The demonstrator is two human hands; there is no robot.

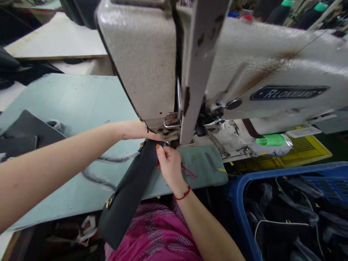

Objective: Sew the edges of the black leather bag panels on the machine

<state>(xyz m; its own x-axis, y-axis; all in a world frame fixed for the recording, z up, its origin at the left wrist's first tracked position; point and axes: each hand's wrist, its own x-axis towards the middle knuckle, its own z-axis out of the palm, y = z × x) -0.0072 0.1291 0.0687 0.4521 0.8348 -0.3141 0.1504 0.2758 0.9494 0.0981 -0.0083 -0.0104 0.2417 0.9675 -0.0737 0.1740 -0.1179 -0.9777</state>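
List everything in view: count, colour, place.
Sewing machine: 1, off-white, top centre and right
Worktable: 1, pale green, centre and left
Black piece: 1, black with gold fittings, from sewing machine past worktable edge
Flat pieces: several, dark grey, left
Looped item: 1, pink, on worktable
Banded object: 1, green, right
Crate: 1, yellow, right
Basket: 1, blue, lower right
Bundled items: several, black, inside basket
Back table: 1, white, upper left
Garment: 1, pink, bottom centre
Bracelet: 1, red, right wrist
Left hand: 1, under sewing machine
Right hand: 1, pinching black piece
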